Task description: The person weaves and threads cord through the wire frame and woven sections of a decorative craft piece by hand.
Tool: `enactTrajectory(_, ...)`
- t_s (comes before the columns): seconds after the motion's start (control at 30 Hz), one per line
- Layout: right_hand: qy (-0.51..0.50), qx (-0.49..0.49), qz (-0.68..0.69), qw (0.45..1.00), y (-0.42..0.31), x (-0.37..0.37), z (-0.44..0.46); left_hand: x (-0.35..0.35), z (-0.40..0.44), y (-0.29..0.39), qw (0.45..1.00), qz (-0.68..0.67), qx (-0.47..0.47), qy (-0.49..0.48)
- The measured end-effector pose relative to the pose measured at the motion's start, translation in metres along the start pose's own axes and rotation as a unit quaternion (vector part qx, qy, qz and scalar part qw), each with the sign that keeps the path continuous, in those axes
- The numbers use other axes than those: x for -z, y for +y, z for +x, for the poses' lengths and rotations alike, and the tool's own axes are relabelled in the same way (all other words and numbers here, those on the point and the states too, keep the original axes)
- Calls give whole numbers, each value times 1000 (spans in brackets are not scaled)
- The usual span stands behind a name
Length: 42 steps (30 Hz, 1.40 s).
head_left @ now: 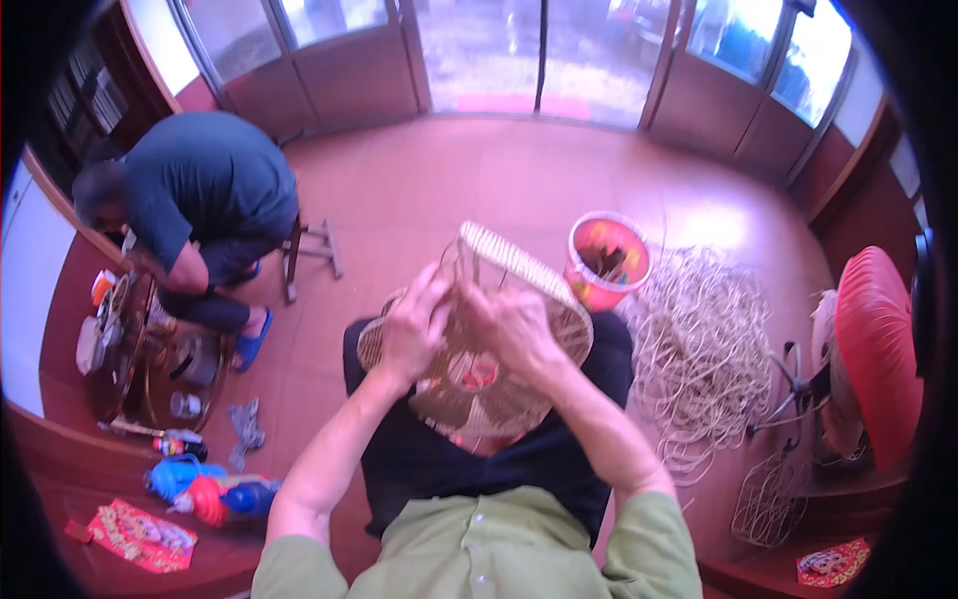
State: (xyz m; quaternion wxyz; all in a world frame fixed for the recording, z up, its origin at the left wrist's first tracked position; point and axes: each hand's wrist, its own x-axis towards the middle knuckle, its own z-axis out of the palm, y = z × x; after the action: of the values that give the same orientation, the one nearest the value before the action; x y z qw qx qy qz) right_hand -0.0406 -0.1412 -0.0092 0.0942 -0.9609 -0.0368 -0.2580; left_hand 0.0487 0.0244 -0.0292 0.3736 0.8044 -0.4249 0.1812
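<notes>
A round woven piece (479,409) with an open ring at its middle lies across my lap, its pale wrapped rim rising at the upper right. My left hand (417,324) is at its upper left edge, fingers bent together near a thin strand. My right hand (511,324) lies over the upper middle of the weave, fingertips close to the left ones at the strand. What the fingertips pinch is too small to make out.
A red bucket (609,262) with brown pieces stands beyond my right knee, beside a heap of pale cord (704,349). A red cushioned chair (876,349) is at the right. Another person (210,180) sits bent over at the left, near a low table (170,389).
</notes>
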Motion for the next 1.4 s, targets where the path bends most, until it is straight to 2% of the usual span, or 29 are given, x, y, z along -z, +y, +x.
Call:
enactTrajectory(0.03, 25, 16, 63, 998, 9, -1, -5, 9, 1, 11, 998, 61, -16, 0)
enactTrajectory(0.1, 95, -8, 177, 980, 7, 14, -16, 50, 14, 57, 997, -66, 28, -10)
enactTrajectory(0.13, 107, -16, 186, 976, 8, 22, -21, 73, 24, 82, 980, -200, -4, -22)
enactTrajectory(0.17, 116, -25, 198, 973, 10, 27, -25, 94, 31, 107, 943, -330, -34, -37)
enactTrajectory(0.2, 116, -21, 191, 974, 11, 30, -30, 110, 35, 138, 867, -488, -77, -61)
enactTrajectory(0.27, 134, -31, 169, 976, 16, 38, -39, 116, 20, 180, 743, -657, -78, -104)
enactTrajectory(0.3, 145, -46, 229, 961, 20, 30, -42, 128, 15, 194, 708, -685, -51, -164)
enactTrajectory(0.4, 157, -62, 233, 958, 15, 41, -51, 193, 13, 235, 570, -759, 40, -311)
enactTrajectory(0.5, 129, -96, 254, 954, 14, 51, -63, 189, 9, 304, 605, -784, -45, -130)
enactTrajectory(0.53, 131, -99, 251, 954, 18, 51, -66, 174, 12, 333, 517, -851, -43, 80)
enactTrajectory(0.6, 173, -69, 229, 955, 22, 46, -75, 166, 19, 295, 556, -820, -67, -117)
enactTrajectory(0.67, 150, -125, 252, 948, 26, 51, -88, 156, 24, 263, 557, -803, -95, -189)
enactTrajectory(0.7, 133, -160, 275, 939, 30, 51, -95, 154, 24, 251, 556, -796, -108, -212)
enactTrajectory(0.77, 189, -160, 249, 936, 40, 49, -105, 154, 25, 236, 551, -788, -131, -242)
enactTrajectory(0.83, 204, -203, 289, 913, 44, 57, -116, 152, 26, 224, 542, -782, -152, -266)
enactTrajectory(0.9, 201, -241, 265, 912, 55, 54, -132, 152, 25, 213, 533, -776, -174, -289)
enactTrajectory(0.97, 227, -233, 234, 916, 68, 44, -145, 149, 31, 200, 528, -770, -184, -308)
enactTrajectory(1.07, 202, -252, 213, 922, 66, 37, -150, 154, 32, 179, 537, -757, -200, -314)
enactTrajectory(1.13, 197, -224, 154, 942, 65, 27, -153, 159, 31, 162, 587, -744, -181, -262)
enactTrajectory(1.2, 199, -227, 151, 941, 63, 31, -153, 152, 20, 132, 769, -627, -76, -103)
enactTrajectory(1.23, 203, -228, 147, 941, 66, 31, -153, 148, 15, 117, 833, -551, -3, -45)
enactTrajectory(1.27, 207, -225, 158, 939, 70, 29, -153, 144, 16, 97, 908, -407, 96, -26)
enactTrajectory(1.3, 211, -207, 163, 941, 71, 32, -147, 134, 28, 84, 936, -303, 166, -65)
enactTrajectory(1.33, 216, -176, 138, 950, 70, 38, -135, 113, 25, 59, 940, -261, 214, -48)
enactTrajectory(1.4, 212, -123, 99, 964, 65, 51, -100, 83, 28, 25, 963, -156, 205, -81)
